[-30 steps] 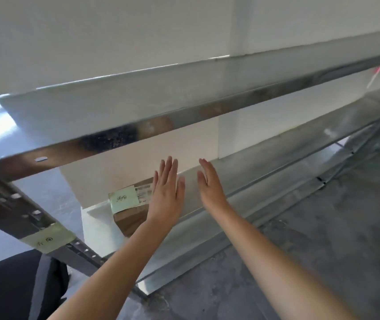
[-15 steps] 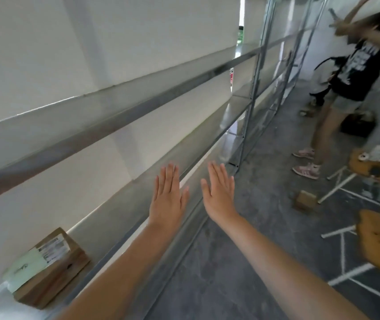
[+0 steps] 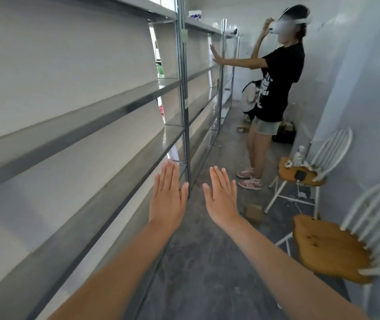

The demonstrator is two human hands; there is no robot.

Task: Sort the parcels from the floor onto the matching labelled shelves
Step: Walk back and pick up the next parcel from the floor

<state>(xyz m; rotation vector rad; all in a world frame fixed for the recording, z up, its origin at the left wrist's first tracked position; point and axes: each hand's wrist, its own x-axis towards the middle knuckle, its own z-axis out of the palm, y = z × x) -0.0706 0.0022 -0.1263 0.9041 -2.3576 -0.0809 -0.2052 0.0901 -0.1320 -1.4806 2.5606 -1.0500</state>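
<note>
Head view: it has turned away from the low shelf and now looks down the aisle
Left hand [image 3: 168, 199]: flat, fingers spread, holding nothing
Right hand [image 3: 221, 199]: the same; empty
Parcel [image 3: 254, 212]: small brown box on the floor, near the chair [image 3: 304, 175]; likely the next pick
Shelves [image 3: 106, 112]: bare here

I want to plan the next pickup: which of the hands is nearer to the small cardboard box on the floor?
Right. The right hand hovers just left of the small cardboard box; the left hand is farther left, by the shelves.
</note>
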